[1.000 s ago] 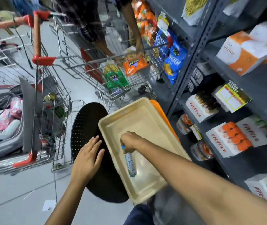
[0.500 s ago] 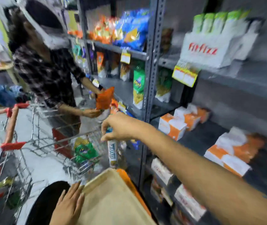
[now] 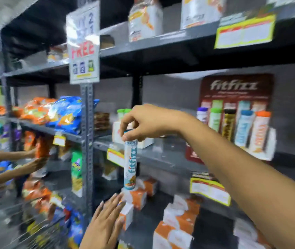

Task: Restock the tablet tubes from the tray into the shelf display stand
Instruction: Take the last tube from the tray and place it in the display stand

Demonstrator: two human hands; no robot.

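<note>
My right hand pinches the blue cap end of a white-and-blue fitfizz tablet tube, which hangs upright in front of the middle shelf. To the right on that shelf stands a dark red fitfizz display stand with several tubes in it, caps purple, green, dark, blue and orange. A small white stand with green-capped tubes sits just behind my right hand. My left hand is low and flat, fingers spread, holding nothing. The tray is out of view.
Grey metal shelving with an upright post divides the bays. Snack bags fill the left bay. Orange-and-white boxes lie on the lower shelf. Another person's arms reach into the left shelves. A promo sign hangs above.
My view has swung up from the tray to the shelves. My right hand has lifted the tube from the tray to middle-shelf height. My left hand has left the tray.
</note>
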